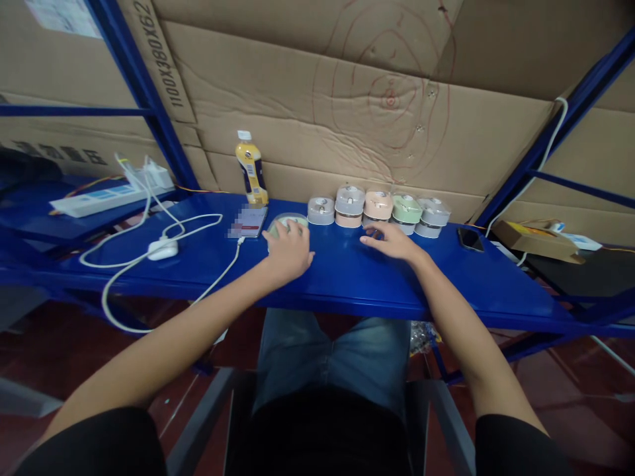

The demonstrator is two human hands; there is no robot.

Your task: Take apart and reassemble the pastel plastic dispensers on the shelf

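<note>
My left hand [292,248] is over a small light-green box [286,219] with a clear lid. Its fingers spread across the top and the thumb is at the right side, gripping it; the hand hides most of the box. My right hand [391,240] is in front of a row of similar boxes, fingers loosely bent and apart, holding nothing. Nearest to it is a peach box [378,205]. The row also has a single grey box [321,210], a grey box [350,198] stacked on a peach one, a green box [407,208] and a grey box [433,211].
A yellow drink bottle [252,168] stands behind a phone [248,222] on a charging cable. A white charger [163,248] and looped cables lie left, near a power strip [106,197]. Another phone [469,239] and a cardboard box [538,239] are right. Cardboard backs the blue table [342,277].
</note>
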